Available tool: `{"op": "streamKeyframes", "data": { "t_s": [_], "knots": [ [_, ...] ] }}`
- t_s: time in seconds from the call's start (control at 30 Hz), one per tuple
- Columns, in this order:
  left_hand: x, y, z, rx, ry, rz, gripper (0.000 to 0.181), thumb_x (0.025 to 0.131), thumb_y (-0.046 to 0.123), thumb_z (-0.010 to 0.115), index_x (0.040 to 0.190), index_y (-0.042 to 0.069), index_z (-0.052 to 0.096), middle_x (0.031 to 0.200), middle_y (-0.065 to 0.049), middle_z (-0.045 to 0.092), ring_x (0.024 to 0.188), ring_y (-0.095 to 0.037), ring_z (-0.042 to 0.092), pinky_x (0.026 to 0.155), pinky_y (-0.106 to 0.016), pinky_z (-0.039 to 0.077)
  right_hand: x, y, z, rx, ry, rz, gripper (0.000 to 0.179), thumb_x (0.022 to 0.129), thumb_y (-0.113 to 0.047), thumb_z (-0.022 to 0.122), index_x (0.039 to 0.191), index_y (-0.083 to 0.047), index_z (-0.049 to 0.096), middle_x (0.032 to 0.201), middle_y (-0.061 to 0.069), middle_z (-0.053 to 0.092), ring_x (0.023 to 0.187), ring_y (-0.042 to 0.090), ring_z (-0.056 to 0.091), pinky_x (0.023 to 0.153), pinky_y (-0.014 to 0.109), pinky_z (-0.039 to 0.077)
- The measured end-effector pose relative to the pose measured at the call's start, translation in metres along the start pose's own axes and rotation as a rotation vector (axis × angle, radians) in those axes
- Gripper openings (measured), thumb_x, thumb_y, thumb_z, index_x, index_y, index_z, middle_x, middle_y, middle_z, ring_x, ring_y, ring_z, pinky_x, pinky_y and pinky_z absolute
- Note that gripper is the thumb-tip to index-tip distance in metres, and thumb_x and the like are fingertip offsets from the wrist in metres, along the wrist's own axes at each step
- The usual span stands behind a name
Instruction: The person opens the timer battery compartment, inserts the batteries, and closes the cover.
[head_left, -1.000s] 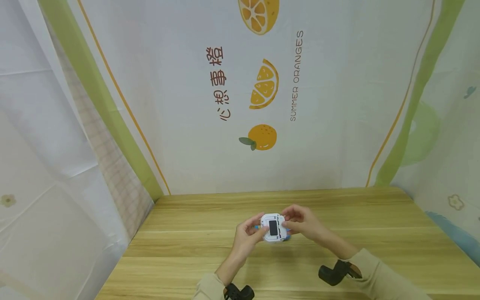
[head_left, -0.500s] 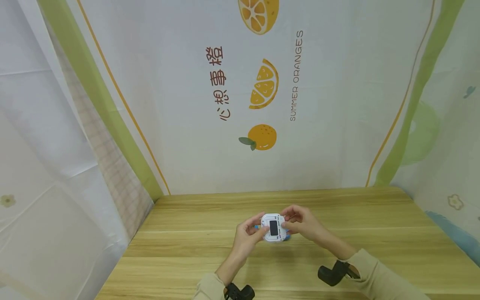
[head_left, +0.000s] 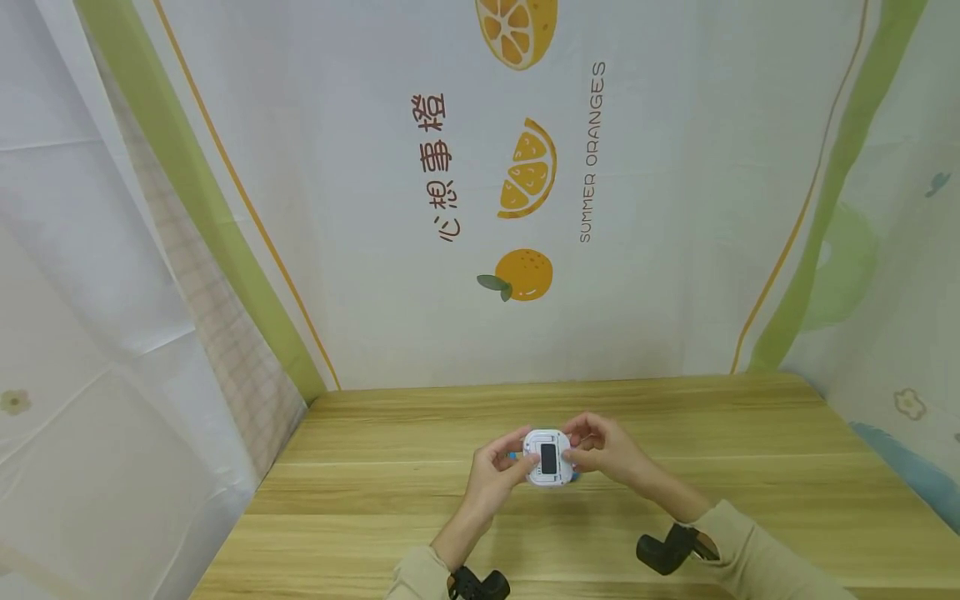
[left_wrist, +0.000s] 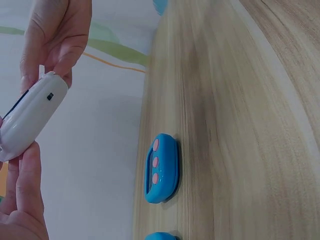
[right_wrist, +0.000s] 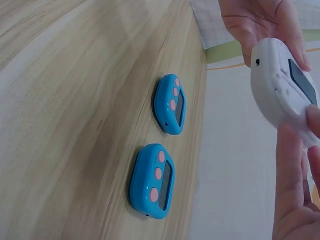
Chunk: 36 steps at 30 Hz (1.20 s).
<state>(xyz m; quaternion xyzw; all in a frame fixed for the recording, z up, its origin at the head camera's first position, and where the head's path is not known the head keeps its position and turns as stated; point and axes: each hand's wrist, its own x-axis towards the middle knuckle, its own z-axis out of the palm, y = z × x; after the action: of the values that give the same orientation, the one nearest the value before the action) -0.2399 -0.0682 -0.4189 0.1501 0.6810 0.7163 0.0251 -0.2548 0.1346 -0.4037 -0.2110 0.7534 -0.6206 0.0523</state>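
A white rounded timer-like device (head_left: 560, 477) is held up over the table between both hands, its back with a black rectangular panel (head_left: 549, 458) facing up. My left hand (head_left: 497, 473) grips its left side, thumb on the back and fingers beneath. At the opposite side my right hand (head_left: 606, 448) pinches the edge, with the thumb on the back near the cover seam. A small dark slot shows in the white side wall in both wrist views. The device's front is hidden.
Two blue digital timers with pink buttons, a nearer one (right_wrist: 152, 181) and a farther one (right_wrist: 170, 104), lie on the wooden table (head_left: 360, 483) beneath the hands. A white curtain (head_left: 645, 208) printed with oranges hangs behind the table.
The flap on the device's right side, raised with a dark gap one second ago, now lies flush with the back. Both hands keep their hold and have barely moved.
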Motion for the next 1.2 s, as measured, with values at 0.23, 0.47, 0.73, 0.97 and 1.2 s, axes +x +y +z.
{"op": "streamKeyframes", "data": {
  "t_s": [0.23, 0.47, 0.73, 0.97, 1.2],
  "knots": [
    [0.000, 0.000, -0.001, -0.004, -0.027, 0.015, 0.041, 0.083, 0.009, 0.062, 0.122, 0.001, 0.051, 0.101, -0.010, 0.054, 0.077, -0.013, 0.057, 0.070, -0.027, 0.052, -0.001, 0.009, -0.002, 0.085, -0.068, 0.079, 0.037, 0.083, -0.014, 0.062, 0.107, 0.010, 0.048, 0.088, 0.012, 0.060, 0.079, 0.021, 0.060, 0.068, 0.042, 0.052],
    [-0.001, 0.001, -0.001, -0.038, -0.019, 0.011, 0.043, 0.083, 0.009, 0.061, 0.123, 0.001, 0.050, 0.100, -0.008, 0.054, 0.079, -0.013, 0.057, 0.071, -0.027, 0.052, -0.003, 0.012, -0.001, 0.136, -0.082, 0.150, 0.042, 0.085, -0.022, 0.060, 0.107, 0.012, 0.049, 0.091, 0.010, 0.062, 0.079, 0.019, 0.060, 0.070, 0.037, 0.053],
    [0.000, 0.002, -0.001, -0.047, -0.022, 0.012, 0.043, 0.083, 0.010, 0.062, 0.123, 0.002, 0.050, 0.098, -0.008, 0.053, 0.081, -0.013, 0.058, 0.072, -0.028, 0.052, -0.002, 0.012, 0.000, 0.132, -0.088, 0.147, 0.043, 0.085, -0.025, 0.060, 0.105, 0.012, 0.050, 0.090, 0.009, 0.062, 0.078, 0.018, 0.061, 0.073, 0.041, 0.051],
    [0.000, 0.003, -0.003, -0.067, -0.029, 0.008, 0.044, 0.082, 0.009, 0.062, 0.123, -0.001, 0.049, 0.100, -0.010, 0.052, 0.082, -0.014, 0.058, 0.073, -0.029, 0.052, -0.001, 0.009, 0.002, 0.103, -0.071, 0.141, 0.044, 0.085, -0.026, 0.060, 0.103, 0.012, 0.049, 0.086, 0.009, 0.061, 0.076, 0.018, 0.060, 0.074, 0.045, 0.050],
    [-0.002, 0.005, -0.001, -0.055, -0.002, 0.028, 0.045, 0.081, 0.007, 0.063, 0.122, -0.006, 0.049, 0.099, -0.009, 0.054, 0.079, -0.012, 0.058, 0.072, -0.028, 0.052, 0.001, 0.010, 0.005, 0.083, -0.069, 0.131, 0.042, 0.085, -0.026, 0.060, 0.101, 0.012, 0.049, 0.085, 0.010, 0.060, 0.074, 0.019, 0.061, 0.073, 0.044, 0.051]
  ]
}}
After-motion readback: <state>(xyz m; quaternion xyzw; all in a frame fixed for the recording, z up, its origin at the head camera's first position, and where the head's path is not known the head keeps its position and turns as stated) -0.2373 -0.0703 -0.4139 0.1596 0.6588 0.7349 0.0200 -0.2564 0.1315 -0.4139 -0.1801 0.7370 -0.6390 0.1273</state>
